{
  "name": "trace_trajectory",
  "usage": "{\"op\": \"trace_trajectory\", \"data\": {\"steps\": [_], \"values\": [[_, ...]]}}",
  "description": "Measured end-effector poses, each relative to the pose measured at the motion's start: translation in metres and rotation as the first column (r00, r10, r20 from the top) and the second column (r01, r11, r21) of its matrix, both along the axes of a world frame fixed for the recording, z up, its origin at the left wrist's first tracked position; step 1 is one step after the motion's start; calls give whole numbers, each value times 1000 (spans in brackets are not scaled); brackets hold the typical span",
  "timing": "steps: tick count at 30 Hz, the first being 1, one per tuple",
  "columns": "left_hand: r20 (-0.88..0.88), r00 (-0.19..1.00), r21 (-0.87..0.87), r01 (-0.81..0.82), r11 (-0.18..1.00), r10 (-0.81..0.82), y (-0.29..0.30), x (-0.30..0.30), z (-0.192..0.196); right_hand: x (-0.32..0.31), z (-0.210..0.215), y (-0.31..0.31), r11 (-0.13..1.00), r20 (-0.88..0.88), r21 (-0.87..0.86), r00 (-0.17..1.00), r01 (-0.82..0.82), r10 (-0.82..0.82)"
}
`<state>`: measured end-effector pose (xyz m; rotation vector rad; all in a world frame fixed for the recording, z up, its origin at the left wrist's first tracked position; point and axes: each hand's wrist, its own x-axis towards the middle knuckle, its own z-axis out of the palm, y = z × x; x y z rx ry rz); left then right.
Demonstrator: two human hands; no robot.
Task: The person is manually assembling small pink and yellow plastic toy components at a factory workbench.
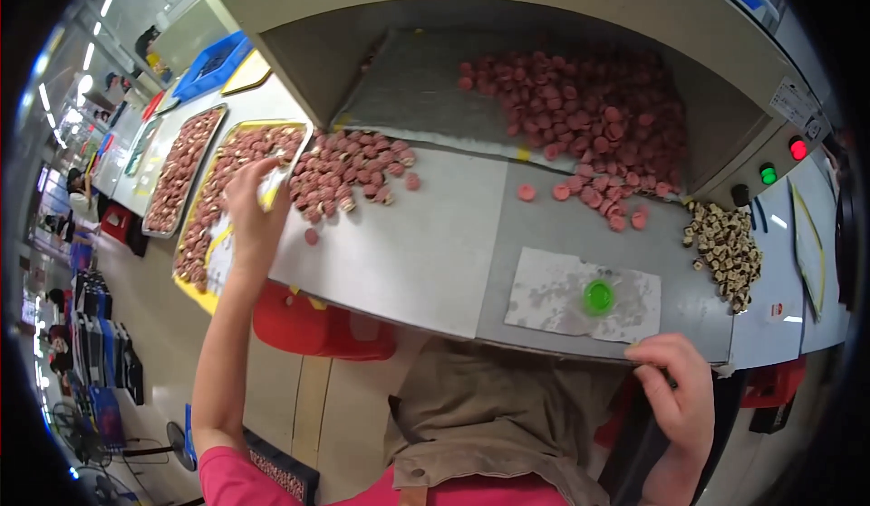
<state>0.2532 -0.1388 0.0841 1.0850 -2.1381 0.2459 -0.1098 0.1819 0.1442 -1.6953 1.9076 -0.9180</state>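
At left on the table [417,261], the left hand [255,209] hung over the right one of two trays [220,257], fingers bent, hold impossible to tell. The right hand [678,388] curled at the near edge, seemingly empty. Pink pieces [353,175] beside that tray looked light, stiff, best pinched by their sides: uncountable, against one green disc [598,298].

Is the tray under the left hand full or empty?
Partly full: pink pieces cover much of the tray, but a bare patch shows.
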Motion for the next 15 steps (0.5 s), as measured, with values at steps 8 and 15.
{"op": "trace_trajectory", "data": {"steps": [8,15], "values": [[-128,752,476,618,625,-646,31,-223,-11,-71,-31,-3,942,-90,-7,938,335,-335],[-532,757,660,651,374,-379,79,-218,-9,-125,-43,-44,935,-328,-133,875,329,-355]]}}
